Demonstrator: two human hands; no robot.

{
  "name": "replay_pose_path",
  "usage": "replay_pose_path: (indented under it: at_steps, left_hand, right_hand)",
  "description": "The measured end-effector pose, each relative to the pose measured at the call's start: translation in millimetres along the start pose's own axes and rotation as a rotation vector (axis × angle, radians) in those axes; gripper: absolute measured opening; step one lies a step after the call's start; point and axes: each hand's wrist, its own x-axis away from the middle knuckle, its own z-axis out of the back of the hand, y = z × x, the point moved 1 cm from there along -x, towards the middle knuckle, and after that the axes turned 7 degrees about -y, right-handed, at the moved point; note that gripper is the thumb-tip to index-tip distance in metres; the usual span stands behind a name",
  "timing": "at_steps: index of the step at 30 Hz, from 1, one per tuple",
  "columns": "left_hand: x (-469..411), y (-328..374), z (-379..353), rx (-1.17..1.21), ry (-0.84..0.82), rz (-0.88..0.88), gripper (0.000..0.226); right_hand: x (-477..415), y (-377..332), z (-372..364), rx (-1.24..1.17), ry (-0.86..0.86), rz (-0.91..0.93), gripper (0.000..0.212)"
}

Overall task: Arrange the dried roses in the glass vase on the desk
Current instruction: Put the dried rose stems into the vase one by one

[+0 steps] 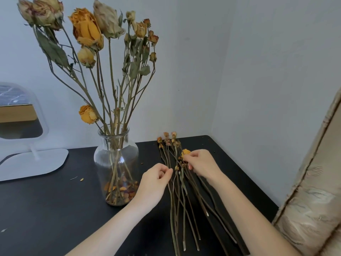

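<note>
You are working at a black desk [46,209] pushed into a corner of plain white walls [258,61], in what is looking like a room at home. A white mirror [20,115] is standing at the left (something wooden is reflecting in it). A glass vase [116,163] is holding dried roses [86,28], and pale patterned fabric [313,191] is showing at the right edge.

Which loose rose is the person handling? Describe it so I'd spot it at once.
Right of the clear glass vase on the black desk lies a bundle of loose dried rose stems. The fingers of the right hand pinch one bright yellow bloom near its far end. It is fuller and more vivid than the small brownish buds beyond it.
</note>
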Motion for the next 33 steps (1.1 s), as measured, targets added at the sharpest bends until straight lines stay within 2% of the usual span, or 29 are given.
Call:
replay_pose_path:
  at_steps: [5,8,16,22,25,29,33]
  left_hand:
    - [23.5,18.3,25.3,0.100,0.081,-0.151,0.010]
    - [39.2,21.5,40.9,0.123,0.143,-0.178,0.009]
    - [50.2,18.0,48.7,0.118,0.173,-0.126,0.010]
    - [42.2,16.6,43.7,0.083,0.170,-0.121,0.009]
    - [39.3,14.1,41.3,0.067,0.164,-0.127,0.009]
    - [35.1,8.8,38.6,0.060,0.161,-0.121,0.012]
    - [29.3,2.0,33.3,0.026,0.163,-0.087,0.015]
  right_hand:
    - [10.5,-22.1,6.6,-0.155,0.058,0.088,0.035]
    - [13.1,-33.3,4.4,-0.186,0.061,0.097,0.026]
    - [0.2,-10.4,-15.2,0.050,-0.013,-0.177,0.030]
    - [-5.0,1.9,-23.9,0.283,-0.062,-0.202,0.018]
    - [-4.7,2.8,-23.7,0.181,-0.111,-0.236,0.018]
    - [-1.5,5.4,-21.3,0.055,-0.141,-0.271,0.030]
    - [1.0,6.5,-17.0,-0.044,-0.169,-0.274,0.021]
